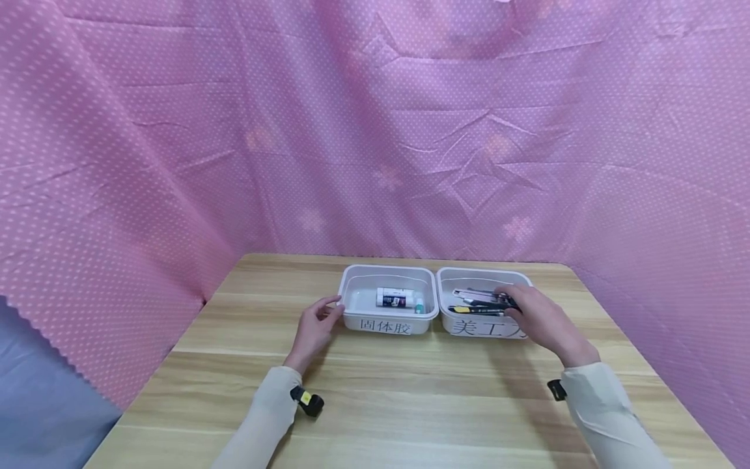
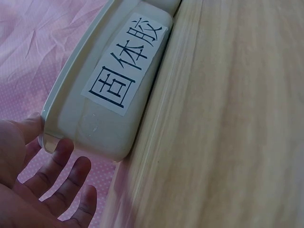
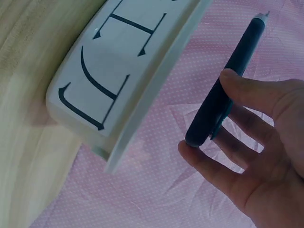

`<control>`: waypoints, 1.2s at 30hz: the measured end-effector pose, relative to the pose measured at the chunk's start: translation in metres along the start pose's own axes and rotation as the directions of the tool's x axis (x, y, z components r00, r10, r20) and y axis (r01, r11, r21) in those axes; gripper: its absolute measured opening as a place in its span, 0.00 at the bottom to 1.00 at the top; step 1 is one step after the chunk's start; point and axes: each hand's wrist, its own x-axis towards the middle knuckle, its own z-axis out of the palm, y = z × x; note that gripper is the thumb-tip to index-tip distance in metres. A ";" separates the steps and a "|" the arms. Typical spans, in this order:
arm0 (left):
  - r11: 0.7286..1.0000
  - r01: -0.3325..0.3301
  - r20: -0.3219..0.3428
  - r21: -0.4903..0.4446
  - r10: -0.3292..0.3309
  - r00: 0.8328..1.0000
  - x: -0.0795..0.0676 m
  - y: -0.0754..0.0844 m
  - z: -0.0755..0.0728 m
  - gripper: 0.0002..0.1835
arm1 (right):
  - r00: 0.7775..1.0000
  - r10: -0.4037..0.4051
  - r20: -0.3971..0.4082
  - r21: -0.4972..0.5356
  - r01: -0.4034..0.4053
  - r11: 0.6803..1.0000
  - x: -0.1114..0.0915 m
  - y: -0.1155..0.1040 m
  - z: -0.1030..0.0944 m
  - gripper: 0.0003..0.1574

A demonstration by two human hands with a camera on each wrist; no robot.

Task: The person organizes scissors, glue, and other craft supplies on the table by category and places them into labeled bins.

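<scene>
In the head view, my left hand (image 1: 313, 329) is at the left end of a white bin (image 1: 387, 270) with a Chinese label. Its thumb is right at the rim; the other fingers (image 2: 69, 190) are spread loosely by the corner. White glue sticks (image 1: 394, 298) and a small teal-capped one (image 1: 419, 306) lie inside. My right hand (image 1: 541, 322) reaches over a second labelled white bin (image 1: 483, 271). It holds a dark, slim utility knife (image 3: 218, 102) between thumb and fingers, tip pointing away. Several utility knives (image 1: 477, 310) lie in that bin, one black and yellow; the hand partly hides them.
Both bins stand side by side near the back of a wooden table (image 1: 422, 404). Pink dotted cloth (image 1: 398, 130) hangs behind it and at both sides. A black wrist camera (image 1: 307, 400) is strapped on the left sleeve, another (image 1: 556, 389) on the right.
</scene>
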 end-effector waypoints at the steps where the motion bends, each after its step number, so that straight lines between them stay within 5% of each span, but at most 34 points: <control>1: 1.000 0.003 -0.001 0.001 -0.003 1.000 0.000 0.000 0.000 0.22 | 1.000 0.011 0.006 0.002 -0.011 1.000 0.001 0.001 0.001 0.25; 19: 1.000 -0.006 0.006 0.005 0.006 1.000 0.002 -0.002 0.000 0.23 | 0.991 0.118 0.071 -0.008 -0.117 0.993 0.011 0.029 0.020 0.20; 36: 1.000 -0.009 0.010 0.010 0.008 1.000 0.001 -0.002 -0.002 0.23 | 0.989 0.134 0.064 -0.023 -0.133 0.991 0.011 0.027 0.021 0.18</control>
